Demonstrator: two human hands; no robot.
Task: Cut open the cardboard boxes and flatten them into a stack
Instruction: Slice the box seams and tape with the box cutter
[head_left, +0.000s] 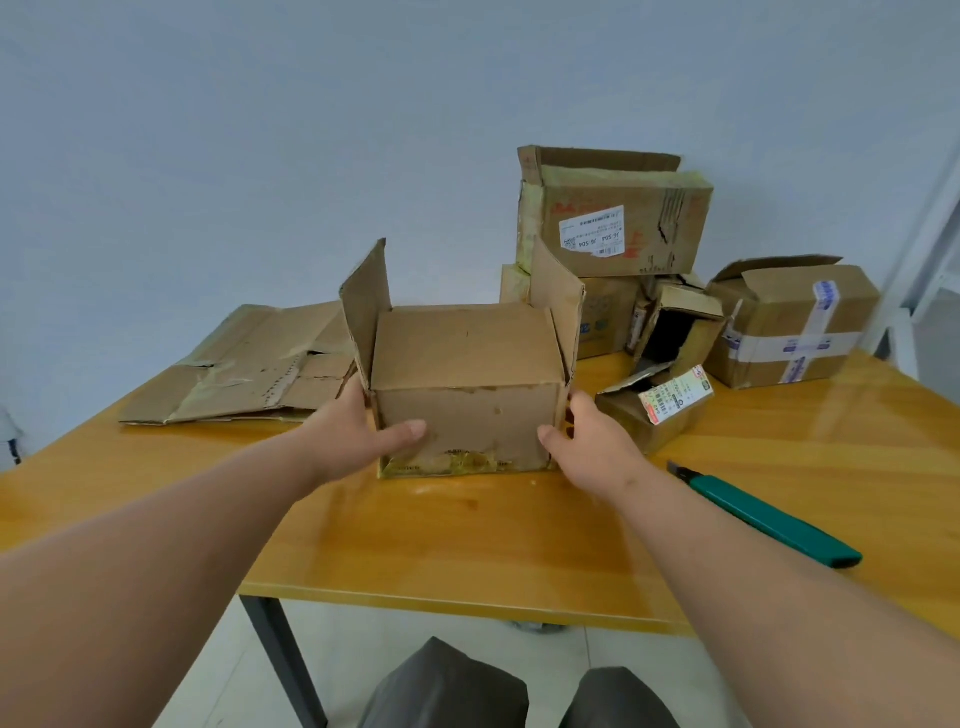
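Note:
A brown cardboard box (467, 384) stands in the middle of the wooden table (467, 540), two side flaps sticking up, yellowed tape along its bottom edge. My left hand (358, 431) grips its left side, thumb across the front face. My right hand (587, 441) grips its right side, thumb on the front corner. A flattened box (244, 364) lies at the back left. A green utility knife (769, 519) lies on the table to the right of my right arm.
Several unflattened boxes are piled at the back right: a large labelled one (618, 218) on top, a taped one (795, 327) far right, a small torn one (660, 410) just beside my right hand. The table's front edge (457, 603) is near my knees.

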